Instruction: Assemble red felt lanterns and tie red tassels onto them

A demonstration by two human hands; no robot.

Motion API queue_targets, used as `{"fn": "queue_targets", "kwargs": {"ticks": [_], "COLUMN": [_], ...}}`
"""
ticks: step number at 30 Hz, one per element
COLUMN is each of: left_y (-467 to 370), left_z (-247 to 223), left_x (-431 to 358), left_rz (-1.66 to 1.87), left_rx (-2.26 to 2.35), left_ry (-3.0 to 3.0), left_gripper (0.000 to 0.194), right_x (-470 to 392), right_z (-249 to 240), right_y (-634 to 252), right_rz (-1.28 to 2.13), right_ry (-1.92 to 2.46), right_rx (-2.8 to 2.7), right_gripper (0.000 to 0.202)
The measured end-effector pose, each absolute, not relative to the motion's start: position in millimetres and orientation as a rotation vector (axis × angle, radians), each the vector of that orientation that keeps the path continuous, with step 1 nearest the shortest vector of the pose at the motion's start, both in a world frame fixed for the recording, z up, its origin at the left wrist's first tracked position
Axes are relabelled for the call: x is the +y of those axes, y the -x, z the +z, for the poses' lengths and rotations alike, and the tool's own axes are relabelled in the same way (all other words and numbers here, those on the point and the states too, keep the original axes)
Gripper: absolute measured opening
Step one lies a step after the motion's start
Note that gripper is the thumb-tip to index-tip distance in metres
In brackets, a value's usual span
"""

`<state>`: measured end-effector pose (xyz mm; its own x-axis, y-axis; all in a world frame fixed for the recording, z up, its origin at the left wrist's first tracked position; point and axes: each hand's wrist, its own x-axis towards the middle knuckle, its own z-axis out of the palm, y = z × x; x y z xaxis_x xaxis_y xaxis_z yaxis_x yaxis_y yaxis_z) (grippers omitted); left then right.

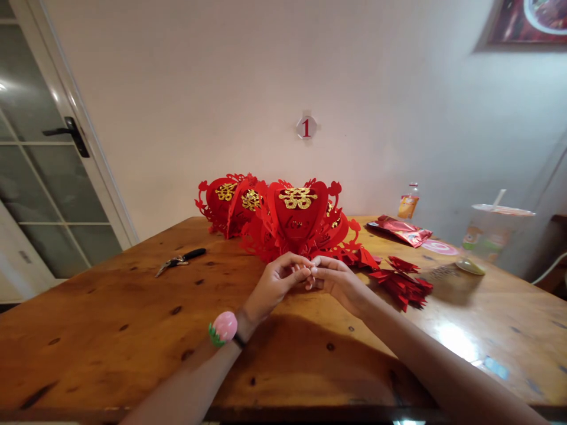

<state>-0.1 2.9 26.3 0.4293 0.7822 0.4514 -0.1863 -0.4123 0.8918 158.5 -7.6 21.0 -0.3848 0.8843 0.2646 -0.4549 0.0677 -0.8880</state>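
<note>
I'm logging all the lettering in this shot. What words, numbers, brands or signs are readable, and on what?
"1": red, on the small clear plaque on the wall.
"Love": script, slightly blurred, on the front red paper decoration.
"囍": stylised, in gold, above that word.
Too blurred or small to read: any print on the bottle, red packet, pink disc and clear cup.
</note>
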Motion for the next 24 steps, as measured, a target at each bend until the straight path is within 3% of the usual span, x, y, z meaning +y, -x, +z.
{"fn": "queue_targets", "kwargs": {"ticks": [24], "left_y": [-4.0], "left_z": [18.8], "left_x": [0.0], "left_rz": [1.337], "left_rx": [0.589], "left_ry": [-1.741], "left_gripper": [0.018], "right_x": [-9.4], "right_z": [20.5], "right_y": [-151.4], "right_rz": [1.488], "right_ry": [0.474], "right_rx": [-1.170], "right_gripper": [0.012]}}
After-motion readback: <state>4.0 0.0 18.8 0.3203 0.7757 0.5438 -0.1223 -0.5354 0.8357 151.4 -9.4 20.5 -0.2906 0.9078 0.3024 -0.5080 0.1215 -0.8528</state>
